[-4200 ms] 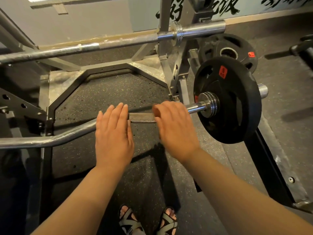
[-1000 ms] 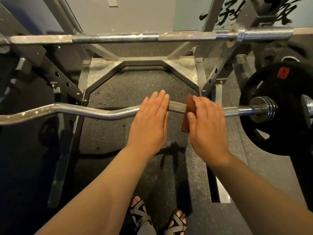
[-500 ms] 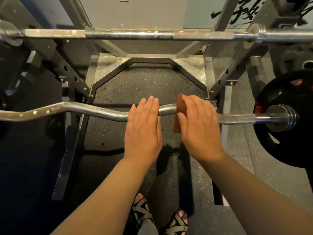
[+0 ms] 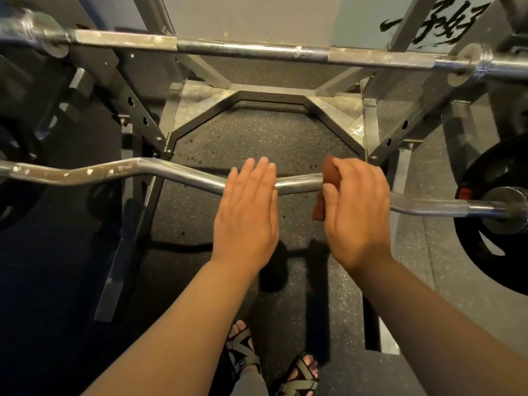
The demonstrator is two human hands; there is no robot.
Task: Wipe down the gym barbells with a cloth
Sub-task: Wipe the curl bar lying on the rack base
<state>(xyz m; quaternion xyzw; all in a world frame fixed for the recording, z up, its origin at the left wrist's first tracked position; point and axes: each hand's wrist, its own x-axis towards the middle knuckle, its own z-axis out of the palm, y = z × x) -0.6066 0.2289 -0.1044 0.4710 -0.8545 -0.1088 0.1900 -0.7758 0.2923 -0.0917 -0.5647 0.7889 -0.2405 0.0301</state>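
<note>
Your left hand [image 4: 247, 212]: flat, fingers straight and together, resting palm-down on the curl bar [image 4: 171, 174] near its middle.
Your right hand [image 4: 357, 212]: just beside the left, curled over the bar and gripping the cloth [image 4: 328, 174] against the steel (the thumb is hidden, so its wrap is probably underneath, not certain).
Cloth: brown, draped over the bar, one end hanging below it.
Curl bar: lies across the rack [image 4: 268, 95], with a black plate [image 4: 497, 224] on its right end.
Straight barbell [image 4: 257, 50]: higher on the rack, well apart from both your hands.
</note>
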